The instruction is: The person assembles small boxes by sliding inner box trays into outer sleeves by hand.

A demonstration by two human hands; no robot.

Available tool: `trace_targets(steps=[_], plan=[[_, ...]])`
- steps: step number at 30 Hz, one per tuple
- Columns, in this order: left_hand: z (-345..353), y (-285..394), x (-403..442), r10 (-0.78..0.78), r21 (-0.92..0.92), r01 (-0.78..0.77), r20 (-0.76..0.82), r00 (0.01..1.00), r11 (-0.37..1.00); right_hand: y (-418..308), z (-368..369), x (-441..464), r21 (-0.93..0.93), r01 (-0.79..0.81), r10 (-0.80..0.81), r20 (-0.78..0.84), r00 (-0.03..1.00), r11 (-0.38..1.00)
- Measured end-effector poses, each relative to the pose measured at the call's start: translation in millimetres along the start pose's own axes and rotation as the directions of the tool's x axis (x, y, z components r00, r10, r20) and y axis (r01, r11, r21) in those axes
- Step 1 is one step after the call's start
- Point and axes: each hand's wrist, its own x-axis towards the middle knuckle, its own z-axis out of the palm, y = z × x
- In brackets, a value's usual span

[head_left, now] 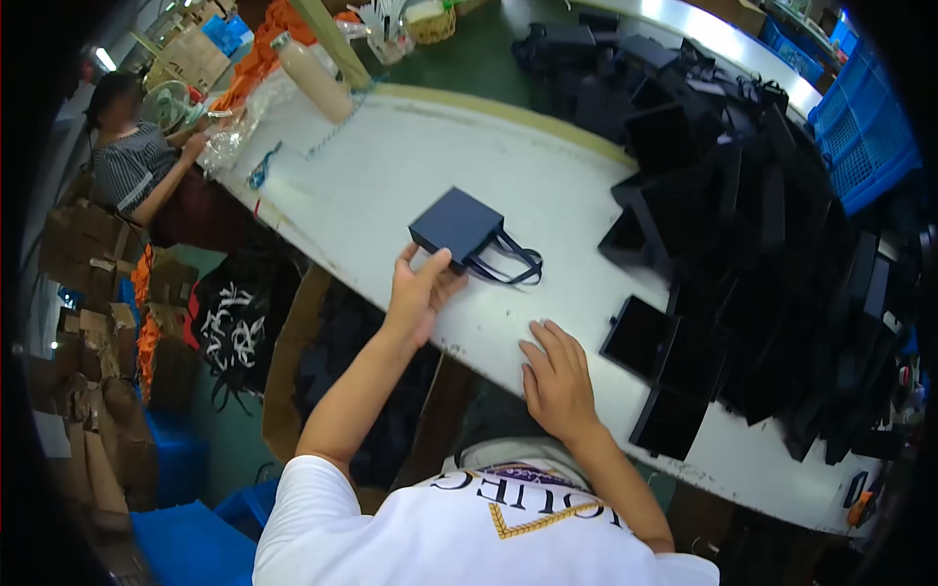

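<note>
My left hand (425,293) grips the near edge of a small dark blue gift bag (456,223), thumb on top and fingers curled beneath. Two ribbon handles (508,259) stretch from the bag's right side over the white table (391,161). Holding nothing, my right hand (559,379) is at the table's near edge with its fingers loosely stretched out. Right of it sits the closest part of a large heap of dark bags (640,337).
Blue crates (865,137) stand beyond the heap. A bottle (313,78) is on the table's far left, near clear plastic wrap (230,142). Another person (142,161) sits at the left end. An open cardboard box (293,366) stands below the table edge.
</note>
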Motion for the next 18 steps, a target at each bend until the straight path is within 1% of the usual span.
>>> trace_targets(steps=[2,5,6,7,8,9,10,11,13,15,16,18], plan=[[-12,-27,-37,-0.088,0.000,0.089,-0.043,0.995,0.996,-2,2,-2,0.057,0.085,-0.084,-0.022,0.996,0.995],[-15,-27,-85,-0.112,0.228,0.132,-0.099,0.989,0.965,-12,3,-14,0.094,0.125,-0.124,-0.022,0.992,0.988],[-22,-27,-82,0.073,0.375,-0.060,-0.022,0.997,0.925,-13,5,-17,0.100,0.140,-0.138,-0.024,0.990,0.985],[-33,-29,-74,0.245,0.495,-0.253,0.081,0.966,0.832,-13,5,-20,0.106,0.133,-0.131,-0.026,0.991,0.985],[-30,-23,-75,0.391,0.582,-0.430,0.200,0.898,0.690,-11,5,-22,0.104,0.128,-0.125,-0.028,0.992,0.986],[-22,-12,-65,0.494,0.734,-0.534,0.308,0.813,0.420,-8,5,-24,0.104,0.120,-0.118,-0.027,0.993,0.987],[-1,6,-55,0.532,0.735,-0.665,0.513,0.673,0.133,-8,5,-25,0.103,0.112,-0.110,-0.026,0.994,0.988],[18,18,-40,0.495,0.652,-0.740,0.704,0.510,-0.164,-9,5,-25,0.109,0.114,-0.112,-0.026,0.993,0.987],[49,22,-12,0.323,0.552,-0.762,0.829,0.457,-0.339,-10,3,-25,0.108,0.108,-0.105,-0.032,0.994,0.988],[72,21,11,0.043,0.554,-0.687,0.792,0.610,-0.470,-13,-2,-27,0.113,0.119,-0.116,-0.032,0.993,0.987],[84,17,18,-0.096,0.526,-0.660,0.739,0.667,-0.536,-14,-7,-29,0.109,0.117,-0.114,-0.033,0.993,0.987],[99,9,26,-0.165,0.498,-0.678,0.727,0.666,-0.541,-17,-23,-32,0.068,0.099,-0.094,-0.060,0.994,0.993]])
